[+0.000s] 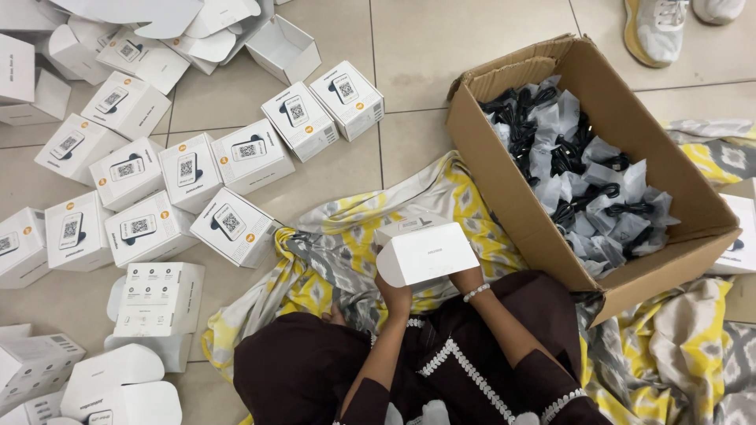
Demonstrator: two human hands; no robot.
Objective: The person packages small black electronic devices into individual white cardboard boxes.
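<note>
**Boxing station, floor level: one white carton in both hands**

Dark sleeves with white beaded trim fill the bottom of the view; the person sits on a yellow-and-grey patterned cloth spread over the tiled floor.

Left hand: under the near left corner of a small white carton, fingers closed up against its side. Right hand: at the carton's near right edge, mostly hidden behind it; beaded bracelet on the wrist. Judged a grip from both sides, though the right fingers cannot be seen. Carton is held just above the lap, over the cloth, plain face up. A flap or second panel shows along its far edge; whether the lid is fully seated cannot be told.

Step in hand, as judged: closing or checking one packed carton. Next move would call for a firm two-sided hold while the flap is pressed flush, then a clear spot among the finished boxes.

Left of the cloth: rows of closed white printed boxes, touching or just beside one another, with flat unfolded blanks nearer in and opened empties at the far corner.

Right, just beside the hands: open cardboard box filled with black cables in clear bags.

Far edge: another person's shoe, well apart.
</note>
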